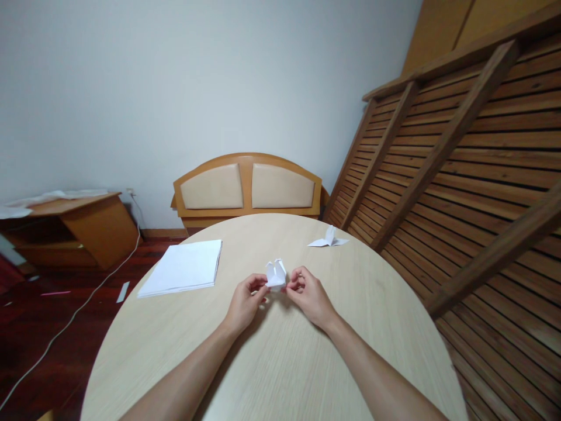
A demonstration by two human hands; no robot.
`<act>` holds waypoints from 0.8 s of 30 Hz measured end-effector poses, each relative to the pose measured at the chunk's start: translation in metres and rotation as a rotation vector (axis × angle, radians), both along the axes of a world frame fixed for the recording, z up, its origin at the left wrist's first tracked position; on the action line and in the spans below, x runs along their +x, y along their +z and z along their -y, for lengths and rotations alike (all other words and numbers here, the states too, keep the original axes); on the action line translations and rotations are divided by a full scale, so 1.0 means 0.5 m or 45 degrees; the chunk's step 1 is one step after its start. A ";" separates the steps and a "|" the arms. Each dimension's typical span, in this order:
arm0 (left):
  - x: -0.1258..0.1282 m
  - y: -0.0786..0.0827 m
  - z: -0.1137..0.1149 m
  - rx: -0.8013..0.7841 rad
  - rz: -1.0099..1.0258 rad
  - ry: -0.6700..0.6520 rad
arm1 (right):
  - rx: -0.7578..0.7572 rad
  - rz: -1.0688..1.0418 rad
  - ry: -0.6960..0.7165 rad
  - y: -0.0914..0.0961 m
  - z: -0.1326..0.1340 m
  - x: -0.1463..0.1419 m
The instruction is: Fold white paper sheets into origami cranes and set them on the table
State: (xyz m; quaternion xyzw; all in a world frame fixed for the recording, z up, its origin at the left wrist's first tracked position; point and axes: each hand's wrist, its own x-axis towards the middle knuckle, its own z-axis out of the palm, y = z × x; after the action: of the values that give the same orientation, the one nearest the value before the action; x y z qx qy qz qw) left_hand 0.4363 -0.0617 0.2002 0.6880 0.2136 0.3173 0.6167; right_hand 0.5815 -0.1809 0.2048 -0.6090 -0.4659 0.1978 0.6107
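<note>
A small piece of folded white paper [276, 275] with two raised points is held just above the round table [280, 362]. My left hand [248, 298] pinches its left side between thumb and fingers. On the other side, my right hand [309, 295] has its curled fingertips closed on the lower right edge of the same paper. Farther back on the right stands a folded paper crane [329, 238] with its wings spread. A stack of white paper sheets [186, 263] lies flat to the left of my hands.
Slatted wooden panels [464, 158] lean along the right side, close to the table edge. Behind the table is a headboard [248, 187]. At the left are a low wooden cabinet [96, 231], a white cable [87, 301] and a paper strip [123, 292] on the floor.
</note>
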 end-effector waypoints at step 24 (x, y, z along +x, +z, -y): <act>-0.002 -0.015 0.008 0.373 -0.089 -0.119 | -0.058 0.241 -0.098 0.006 0.016 0.020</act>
State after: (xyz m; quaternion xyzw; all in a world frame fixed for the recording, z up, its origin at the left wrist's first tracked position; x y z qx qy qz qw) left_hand 0.4351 -0.0656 0.1926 0.7905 0.1541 0.2918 0.5160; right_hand 0.5917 -0.1890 0.2075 -0.6561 -0.4930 0.1263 0.5573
